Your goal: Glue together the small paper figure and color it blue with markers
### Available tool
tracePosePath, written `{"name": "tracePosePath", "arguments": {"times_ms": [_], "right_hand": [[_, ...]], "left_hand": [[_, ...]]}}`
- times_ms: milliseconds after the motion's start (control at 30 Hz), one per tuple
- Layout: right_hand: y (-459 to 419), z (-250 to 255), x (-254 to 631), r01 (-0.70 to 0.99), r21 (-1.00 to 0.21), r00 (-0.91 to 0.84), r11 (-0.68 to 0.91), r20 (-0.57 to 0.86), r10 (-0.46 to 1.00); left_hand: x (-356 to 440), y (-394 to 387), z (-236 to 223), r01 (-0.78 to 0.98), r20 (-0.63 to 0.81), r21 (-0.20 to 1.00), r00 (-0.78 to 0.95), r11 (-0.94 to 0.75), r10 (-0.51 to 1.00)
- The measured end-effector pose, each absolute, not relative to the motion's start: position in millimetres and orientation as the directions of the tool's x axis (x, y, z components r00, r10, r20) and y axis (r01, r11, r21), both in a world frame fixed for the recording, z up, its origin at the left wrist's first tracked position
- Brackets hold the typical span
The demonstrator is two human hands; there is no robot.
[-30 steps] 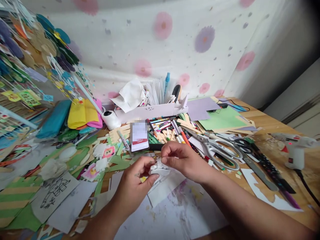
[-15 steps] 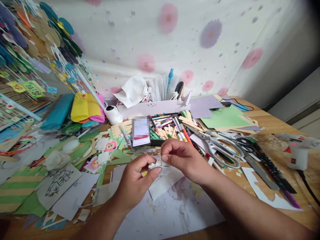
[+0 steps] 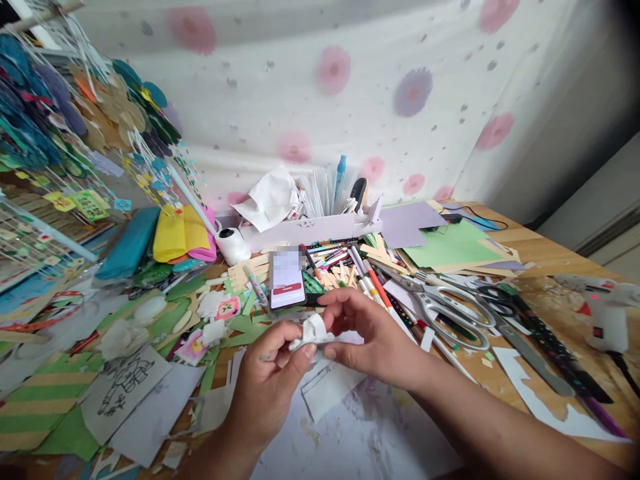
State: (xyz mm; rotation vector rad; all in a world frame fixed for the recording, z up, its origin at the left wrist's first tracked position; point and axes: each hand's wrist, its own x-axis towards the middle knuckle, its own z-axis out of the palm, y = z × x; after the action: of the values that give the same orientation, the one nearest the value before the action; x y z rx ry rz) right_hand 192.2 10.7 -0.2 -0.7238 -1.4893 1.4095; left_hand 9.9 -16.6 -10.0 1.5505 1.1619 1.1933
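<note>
A small white piece (image 3: 315, 329), curled on top and perhaps paper or soft clay, is pinched between the thumb and fingers of my left hand (image 3: 275, 370). Close on its right is my right hand (image 3: 373, 337), thumb and fingers apart in a loose curve. Its thumb tip is beside the white piece; whether they touch I cannot tell. Below both hands, a white paper (image 3: 333, 390) with drawn lines lies on a larger stained white sheet (image 3: 360, 440).
A phone (image 3: 287, 277) stands behind my hands, beside heaped markers and sticks. To the right lie large scissors (image 3: 445, 307) and a glue gun (image 3: 603, 310) with its cord. Paper scraps and drawings (image 3: 125, 387) cover the left side. A white box (image 3: 300, 230) stands at the back.
My right thumb and fingers have parted from their pinch on the white piece, whose curled top now shows. My left hand keeps hold of it. The view has shifted slightly.
</note>
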Motion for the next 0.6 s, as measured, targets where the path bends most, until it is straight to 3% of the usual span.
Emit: {"name": "tracePosePath", "arguments": {"times_ms": [100, 267, 600], "right_hand": [[8.3, 0.0, 187.2, -0.213, -0.963, -0.355, 0.167, 0.235, 0.905], [8.2, 0.0, 186.3, -0.301, -0.953, -0.365, 0.037, 0.151, 0.919], [6.1, -4.0, 181.9, -0.319, -0.941, -0.305, 0.111, 0.212, 0.928]], "left_hand": [[11.4, -16.7, -5.8, 0.188, 0.215, 0.954, 0.114, -0.233, 0.970], [11.9, -14.4, -4.1, 0.163, 0.181, 0.965, 0.145, -0.204, 0.973], [17.8, -17.6, 2.5, 0.190, 0.160, 0.967, 0.050, -0.167, 0.986]]}}
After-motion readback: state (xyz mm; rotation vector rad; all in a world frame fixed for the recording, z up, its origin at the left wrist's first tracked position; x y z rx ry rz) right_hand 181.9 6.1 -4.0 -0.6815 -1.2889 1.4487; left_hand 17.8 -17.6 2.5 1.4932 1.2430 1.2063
